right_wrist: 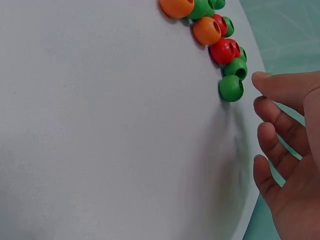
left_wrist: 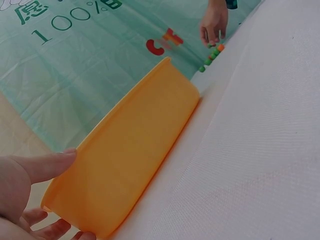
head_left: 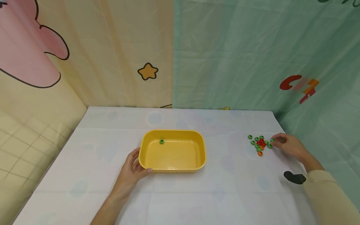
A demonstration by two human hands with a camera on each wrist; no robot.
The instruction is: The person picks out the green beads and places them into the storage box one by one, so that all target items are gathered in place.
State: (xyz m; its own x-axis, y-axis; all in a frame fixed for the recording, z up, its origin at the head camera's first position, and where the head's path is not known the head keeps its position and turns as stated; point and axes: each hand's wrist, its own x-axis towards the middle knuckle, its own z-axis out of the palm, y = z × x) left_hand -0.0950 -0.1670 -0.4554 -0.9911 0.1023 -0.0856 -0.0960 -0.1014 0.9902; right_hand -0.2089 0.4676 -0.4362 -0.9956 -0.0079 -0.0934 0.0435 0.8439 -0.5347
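A yellow plastic tray [head_left: 172, 169] sits on the table with one green bead [head_left: 161, 142] inside, toward its back left. My left hand [head_left: 131, 168] holds the tray's front left corner, thumb on the front wall and fingers along the left end. Over at the right, my right hand [head_left: 289, 146] pinches a green bead [head_left: 272, 140] between its fingertips, at the edge of a loose cluster of beads. The right wrist view hides that bead behind the thumb. Nearby in the cluster lie green beads [right_wrist: 231, 88], red beads [right_wrist: 222, 51] and orange beads [right_wrist: 206, 30].
A pale, faintly spotted cloth [head_left: 225, 193] covers the table. Printed curtains [head_left: 239, 56] stand right behind it and along its right side. A dark strap end [head_left: 294, 177] sticks out beside the right sleeve [head_left: 329, 193].
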